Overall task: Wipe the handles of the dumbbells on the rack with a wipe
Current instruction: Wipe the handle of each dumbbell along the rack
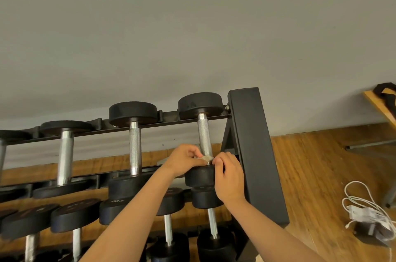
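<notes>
On the top tier of the black rack (255, 143) lies the rightmost dumbbell, with a knurled steel handle (204, 135) and black round heads. A small pale wipe (206, 158) sits at the near end of that handle, just above the near head (199, 178). My left hand (185, 159) pinches the wipe's left side and my right hand (229, 173) pinches its right side. Fingers hide most of the wipe.
Further dumbbells (135, 143) lie to the left on the top tier and several more on the lower tier (75, 218). A grey wall rises behind. On the wooden floor at the right lies a white cable with a charger (364, 212).
</notes>
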Action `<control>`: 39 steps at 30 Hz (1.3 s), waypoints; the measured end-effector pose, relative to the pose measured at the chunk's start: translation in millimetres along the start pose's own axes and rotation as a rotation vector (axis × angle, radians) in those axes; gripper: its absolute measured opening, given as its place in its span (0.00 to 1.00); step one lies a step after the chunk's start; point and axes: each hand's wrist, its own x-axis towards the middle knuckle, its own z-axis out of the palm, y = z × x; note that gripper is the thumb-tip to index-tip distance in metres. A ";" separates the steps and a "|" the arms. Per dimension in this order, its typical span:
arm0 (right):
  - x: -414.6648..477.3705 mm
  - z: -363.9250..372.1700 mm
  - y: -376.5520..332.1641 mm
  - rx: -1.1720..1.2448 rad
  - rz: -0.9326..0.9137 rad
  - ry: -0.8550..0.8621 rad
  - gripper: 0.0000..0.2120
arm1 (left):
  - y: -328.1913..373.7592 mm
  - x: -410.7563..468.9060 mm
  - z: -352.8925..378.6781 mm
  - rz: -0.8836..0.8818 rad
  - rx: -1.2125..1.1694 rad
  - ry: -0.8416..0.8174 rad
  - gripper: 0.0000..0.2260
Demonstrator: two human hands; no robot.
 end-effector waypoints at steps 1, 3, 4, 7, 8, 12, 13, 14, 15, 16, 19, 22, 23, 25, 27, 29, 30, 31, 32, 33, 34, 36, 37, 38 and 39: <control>0.0 0.0 0.0 0.000 -0.001 -0.001 0.17 | 2.1 -0.5 -1.7 -0.004 -0.002 -0.025 0.06; 0.1 -0.5 0.3 -0.002 0.005 -0.002 0.17 | 3.5 -4.1 -0.3 -0.014 -0.022 -0.024 0.06; 0.2 -0.8 0.4 -0.004 0.008 -0.001 0.17 | 3.5 -6.0 2.4 -0.019 -0.026 -0.002 0.07; 0.2 -0.4 0.1 -0.002 0.016 -0.016 0.18 | 3.6 -6.2 13.7 -0.060 0.010 0.135 0.10; 0.2 -0.3 0.1 -0.003 0.023 -0.018 0.18 | 5.1 -4.1 16.7 -0.069 0.034 0.180 0.11; 0.1 -1.3 0.6 -0.011 0.033 -0.033 0.19 | 9.8 0.0 18.1 -0.112 0.023 0.179 0.12; 0.0 -1.2 0.9 -0.013 0.030 -0.038 0.19 | 7.9 -0.3 15.5 -0.124 0.006 0.161 0.11; -0.2 -1.0 1.2 -0.014 0.029 -0.041 0.19 | 5.4 -0.6 12.1 -0.125 -0.004 0.150 0.11; -0.4 -0.8 1.5 -0.012 0.029 -0.041 0.19 | 2.6 -1.4 9.0 -0.120 -0.006 0.151 0.10; -0.6 -1.1 1.5 -0.009 0.028 -0.036 0.18 | -0.2 -2.4 6.5 -0.114 0.000 0.161 0.09; -0.4 -1.5 0.8 0.002 0.016 -0.025 0.16 | -4.2 -7.3 4.7 -0.086 0.037 0.213 0.08; -0.2 -1.9 0.4 0.009 0.008 -0.030 0.15 | 5.9 -8.7 -4.9 0.020 -0.028 0.364 0.08; 0.0 -2.2 0.4 0.010 0.009 -0.030 0.15 | 13.3 -6.6 -12.2 0.073 -0.052 0.442 0.07; -0.2 -2.3 0.9 0.010 0.014 -0.030 0.15 | 32.3 0.7 -30.3 0.176 -0.059 0.606 0.03; -0.9 -2.2 1.1 0.015 0.015 -0.027 0.16 | 52.1 10.0 -45.2 0.278 -0.034 0.729 0.03; -0.7 -2.7 0.4 0.015 0.011 -0.023 0.16 | 66.8 22.0 -50.4 0.346 -0.021 0.769 0.04; -0.4 -2.9 0.1 0.012 0.009 -0.023 0.16 | 71.8 28.4 -50.1 0.363 -0.010 0.755 0.04; -0.4 -3.1 0.0 0.010 0.007 -0.023 0.16 | 75.2 34.2 -48.2 0.375 0.019 0.730 0.04; -0.6 -3.2 0.1 0.008 0.005 -0.023 0.16 | 76.7 39.0 -45.4 0.384 0.066 0.712 0.05; -0.5 -3.5 0.3 0.006 0.005 -0.022 0.16 | 76.9 42.5 -42.4 0.392 0.120 0.705 0.05; -0.4 -3.6 0.5 0.007 0.006 -0.022 0.16 | 75.9 44.2 -39.7 0.401 0.162 0.707 0.05; 0.1 -3.7 1.0 0.015 0.009 -0.019 0.16 | 70.1 42.0 -34.5 0.424 0.223 0.697 0.06; 0.1 -3.9 1.3 0.017 0.009 -0.018 0.16 | 66.5 39.0 -31.6 0.438 0.255 0.682 0.06; 0.1 -4.3 1.3 0.017 0.008 -0.017 0.16 | 64.0 36.4 -29.8 0.455 0.282 0.665 0.07; 0.1 -4.5 1.1 0.016 0.007 -0.019 0.16 | 63.1 36.0 -30.4 0.474 0.297 0.652 0.07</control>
